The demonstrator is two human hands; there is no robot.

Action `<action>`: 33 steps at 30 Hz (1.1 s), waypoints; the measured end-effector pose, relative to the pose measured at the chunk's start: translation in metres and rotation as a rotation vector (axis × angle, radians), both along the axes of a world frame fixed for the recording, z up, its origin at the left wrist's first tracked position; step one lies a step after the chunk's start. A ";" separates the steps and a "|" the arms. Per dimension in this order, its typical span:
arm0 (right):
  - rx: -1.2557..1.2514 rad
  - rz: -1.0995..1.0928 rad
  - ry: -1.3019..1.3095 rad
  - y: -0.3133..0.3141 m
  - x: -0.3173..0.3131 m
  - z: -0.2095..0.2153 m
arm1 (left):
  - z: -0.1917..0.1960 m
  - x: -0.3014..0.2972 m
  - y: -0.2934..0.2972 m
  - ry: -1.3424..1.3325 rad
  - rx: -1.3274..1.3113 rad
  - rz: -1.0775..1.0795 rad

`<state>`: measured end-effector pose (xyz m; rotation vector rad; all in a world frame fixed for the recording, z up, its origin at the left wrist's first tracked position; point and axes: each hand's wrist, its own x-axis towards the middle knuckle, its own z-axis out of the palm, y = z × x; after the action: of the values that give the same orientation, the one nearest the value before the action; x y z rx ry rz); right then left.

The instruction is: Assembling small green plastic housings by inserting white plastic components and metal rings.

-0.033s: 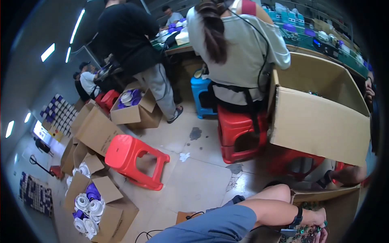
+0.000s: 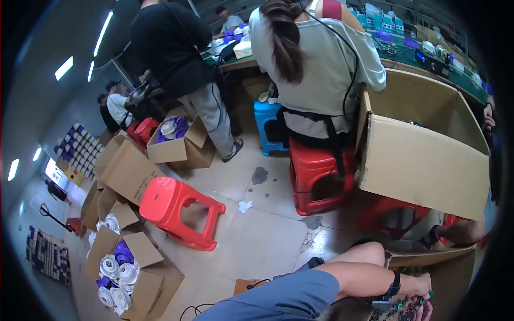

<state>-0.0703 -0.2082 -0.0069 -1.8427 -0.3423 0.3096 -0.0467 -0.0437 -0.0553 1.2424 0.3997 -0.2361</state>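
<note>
My left hand (image 2: 422,285), with a black strap (image 2: 394,284) at its wrist, reaches into an open cardboard box (image 2: 452,270) at the lower right. Its fingers are closed on a small green part (image 2: 430,293), possibly a little circuit board. Just below it, my right hand (image 2: 424,311) shows only bent fingers close to that part. Whether these fingers grip anything is too small to make out. Under both hands lies a tangle of small green and copper-coloured parts (image 2: 401,313) inside the box.
A red stool (image 2: 160,200) stands left of centre. Boxes of white and purple round parts (image 2: 127,273) line the left. Ahead, a seated person (image 2: 316,69) and a standing person (image 2: 168,48) face a workbench (image 2: 238,65). A large cardboard box (image 2: 423,160) rises beyond my hands.
</note>
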 end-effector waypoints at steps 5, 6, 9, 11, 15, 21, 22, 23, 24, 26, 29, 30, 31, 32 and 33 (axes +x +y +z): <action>-0.119 0.039 0.007 0.005 0.003 0.002 | -0.011 0.005 0.014 0.015 -0.027 0.069; -0.106 0.069 0.010 0.004 0.005 -0.009 | -0.016 0.005 0.017 -0.070 0.050 0.063; 0.104 0.166 0.166 -0.004 0.006 -0.030 | -0.019 0.000 0.037 -0.090 0.168 0.078; 0.030 0.165 0.255 0.000 0.001 -0.030 | -0.015 -0.010 0.047 -0.048 0.158 0.096; -0.229 0.252 0.223 -0.013 -0.004 -0.012 | 0.013 -0.041 0.055 -0.197 0.196 0.185; -0.461 0.586 0.140 0.077 0.005 -0.046 | 0.034 -0.173 0.125 -0.206 -0.070 0.388; -0.462 0.620 0.111 0.088 0.004 -0.040 | 0.048 -0.189 0.126 -0.226 -0.054 0.402; -0.463 0.659 0.083 0.100 0.002 -0.035 | 0.060 -0.209 0.126 -0.238 -0.107 0.473; -0.465 0.698 0.059 0.110 0.000 -0.031 | 0.074 -0.230 0.125 -0.250 -0.162 0.543; -0.467 0.801 0.007 0.142 -0.011 -0.024 | 0.089 -0.280 0.138 -0.343 0.032 0.490; -0.470 0.894 -0.061 0.172 -0.023 -0.013 | 0.136 -0.374 0.144 -0.504 0.232 0.391; -0.476 0.941 -0.085 0.185 -0.031 -0.009 | 0.150 -0.401 0.144 -0.593 0.356 0.305; -0.483 0.980 -0.109 0.196 -0.037 -0.005 | 0.154 -0.410 0.141 -0.598 0.372 0.325; -0.491 1.012 -0.132 0.204 -0.043 0.000 | 0.156 -0.416 0.139 -0.517 0.301 0.391; -0.498 1.040 -0.153 0.211 -0.049 0.003 | 0.159 -0.422 0.136 -0.437 0.227 0.451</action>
<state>-0.1196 0.0031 -0.0038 -2.0242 -1.4363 1.0315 -0.4690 0.0926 0.1038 1.3472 0.3200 0.4713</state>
